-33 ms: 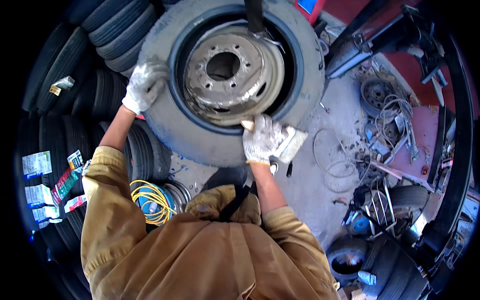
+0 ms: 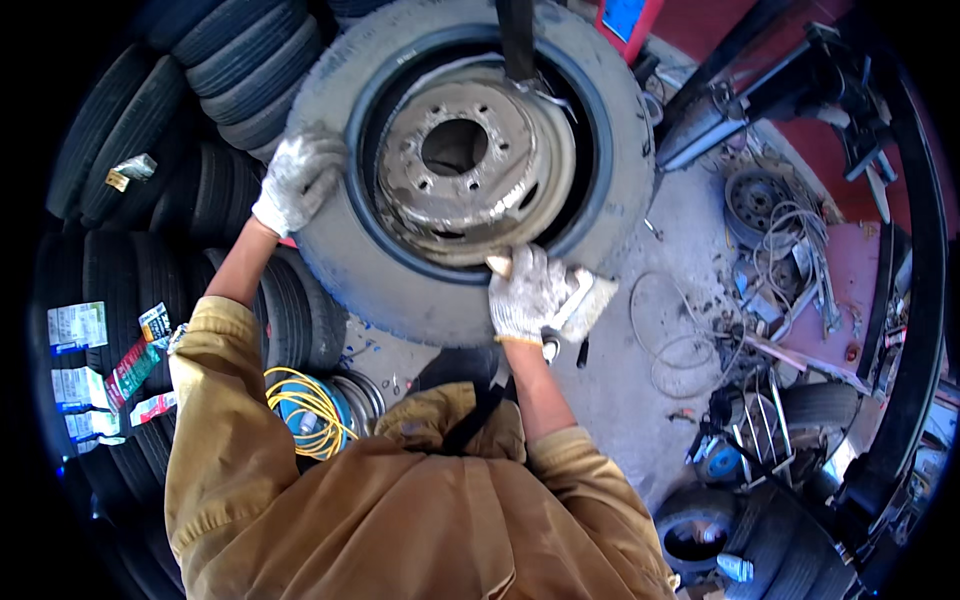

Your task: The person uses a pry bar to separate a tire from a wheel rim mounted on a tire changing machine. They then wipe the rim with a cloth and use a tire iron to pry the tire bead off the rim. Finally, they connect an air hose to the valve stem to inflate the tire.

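A large tyre (image 2: 425, 309) lies flat before me, with a dirty steel wheel rim (image 2: 407, 197) inside its opening. The dark arm (image 2: 516, 45) of a machine reaches down to the rim's far edge. My left hand (image 2: 300, 180), in a whitish work glove, rests on the tyre's left sidewall with nothing seen in it; its fingers are slightly bent. At the near edge of the opening, my gloved right hand (image 2: 530, 298) grips a flat brush (image 2: 590, 310). The wooden handle end pokes out by the thumb, and the pale bristles point right.
Stacked tyres (image 2: 245, 75) line the left side. A yellow coiled hose (image 2: 312, 412) lies near my left elbow. On the right are a loose grey cable (image 2: 665, 335) on the floor, a steel wheel (image 2: 757, 200), a red panel (image 2: 835, 300) and a dark machine post (image 2: 915, 330).
The whole scene sits slightly lower and farther right in the picture. Both hands keep their places on the tyre, and the brush stays in my right hand.
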